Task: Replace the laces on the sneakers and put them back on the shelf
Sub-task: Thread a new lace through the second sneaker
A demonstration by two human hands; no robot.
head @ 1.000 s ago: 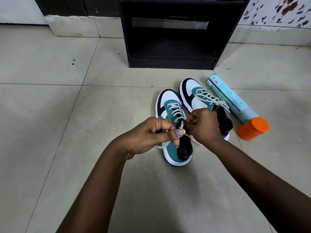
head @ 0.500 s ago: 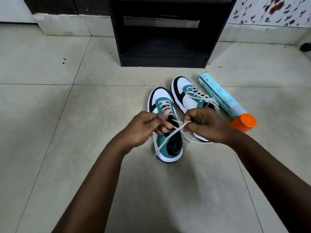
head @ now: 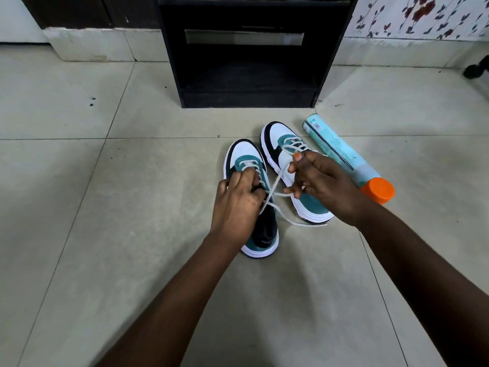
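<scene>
**Tying off the near sneaker: where it could slip**

I am working the white lace [head: 275, 185] on the left sneaker [head: 252, 197], which is sitting on the floor tiles [head: 105, 207] at the centre of the frame, toe pointing toward the top. My left hand [head: 236, 205] is curling over the upper eyelets and tongue, its fingers pinching the lace there. My right hand [head: 317, 185] is hovering over the right sneaker [head: 288, 165], just beside the first, and is gripping the other run of the same lace between thumb and bent fingers, pulling it toward the upper right. The two runs are crossing between my hands, and one free end is trailing on the floor toward the lower right of the pair.

What I am judging as risky: the crossing is looking loose, so if my left pinch is easing while I am pulling, the tension may be running out of the top eyelets. The trailing end could be catching under the right sneaker's sole and jerking the knot. Pulling sideways may also be dragging the left sneaker, since nothing is pinning it down.

The spray can [head: 341, 157] with the orange cap is lying at the right, close enough for my wrist to be knocking it rolling. The black shelf [head: 248, 49] is waiting at the top centre, with both sneakers not yet on it
</scene>
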